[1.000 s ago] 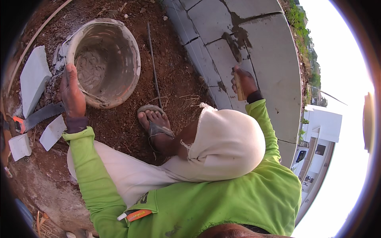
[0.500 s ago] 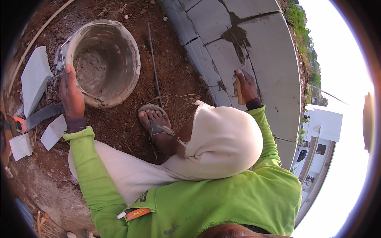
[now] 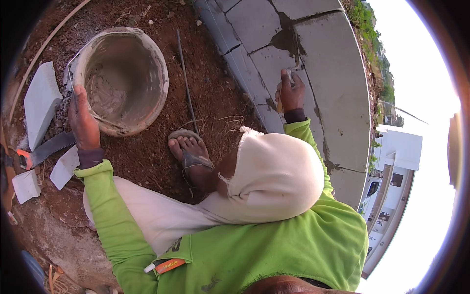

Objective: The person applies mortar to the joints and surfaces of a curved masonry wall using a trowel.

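Fingers [image 3: 285, 79] of the right hand [image 3: 292, 93] clenched round a wooden-handled trowel [image 3: 279, 106], blade right there at the dark mortar patch [image 3: 284, 40] on the grey block wall [image 3: 338, 73], left hand [image 3: 84, 122] grasping the bucket [image 3: 163, 88] at its rim, grey mix [image 3: 106, 97] inside, saw [image 3: 53, 147] lying near that wrist.

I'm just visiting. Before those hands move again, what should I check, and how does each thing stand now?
1. Left hand at the round, mortar-smeared bucket: ok, thumb by the rim.
2. Right hand around the trowel with a tan handle: ok, fingers closed.
3. Wet-looking grey mortar in the bucket: ok, present.
4. Trowel blade touching the smooth grey wall blocks: cannot tell, depth is unclear.
5. Dark-bladed, orange-handled saw clear of the left wrist: cannot tell, blade end looks close.
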The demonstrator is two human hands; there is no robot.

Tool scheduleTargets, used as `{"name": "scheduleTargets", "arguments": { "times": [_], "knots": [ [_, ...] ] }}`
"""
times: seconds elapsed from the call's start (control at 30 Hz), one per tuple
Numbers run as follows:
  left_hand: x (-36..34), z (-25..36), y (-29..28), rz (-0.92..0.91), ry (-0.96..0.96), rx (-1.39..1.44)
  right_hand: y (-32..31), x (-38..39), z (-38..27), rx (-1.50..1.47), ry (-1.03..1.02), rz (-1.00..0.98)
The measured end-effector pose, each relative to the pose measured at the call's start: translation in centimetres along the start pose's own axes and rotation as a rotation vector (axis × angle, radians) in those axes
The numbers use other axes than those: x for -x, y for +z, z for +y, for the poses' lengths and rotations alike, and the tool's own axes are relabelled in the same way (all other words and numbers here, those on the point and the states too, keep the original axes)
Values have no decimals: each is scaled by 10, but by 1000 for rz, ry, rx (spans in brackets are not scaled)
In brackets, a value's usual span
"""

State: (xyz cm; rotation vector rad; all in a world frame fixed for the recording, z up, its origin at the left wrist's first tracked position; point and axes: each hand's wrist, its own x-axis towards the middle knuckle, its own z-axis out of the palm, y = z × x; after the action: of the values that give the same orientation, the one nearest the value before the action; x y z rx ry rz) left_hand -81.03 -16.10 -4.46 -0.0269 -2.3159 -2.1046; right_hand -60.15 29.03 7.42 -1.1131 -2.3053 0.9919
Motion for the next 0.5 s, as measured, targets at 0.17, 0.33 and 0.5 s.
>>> {"name": "scheduleTargets", "arguments": {
  "times": [0.17, 0.33, 0.5],
  "knots": [
    [2, 4, 3, -23, 43, -15, -16, 11, 28, 122, -116, 44],
    [2, 10, 7, -11, 12, 28, -13, 21, 30, 202, 11, -212],
    [0, 3, 5, -6, 45, -19, -15, -17, 66, 286, -95, -268]
  ]
}}
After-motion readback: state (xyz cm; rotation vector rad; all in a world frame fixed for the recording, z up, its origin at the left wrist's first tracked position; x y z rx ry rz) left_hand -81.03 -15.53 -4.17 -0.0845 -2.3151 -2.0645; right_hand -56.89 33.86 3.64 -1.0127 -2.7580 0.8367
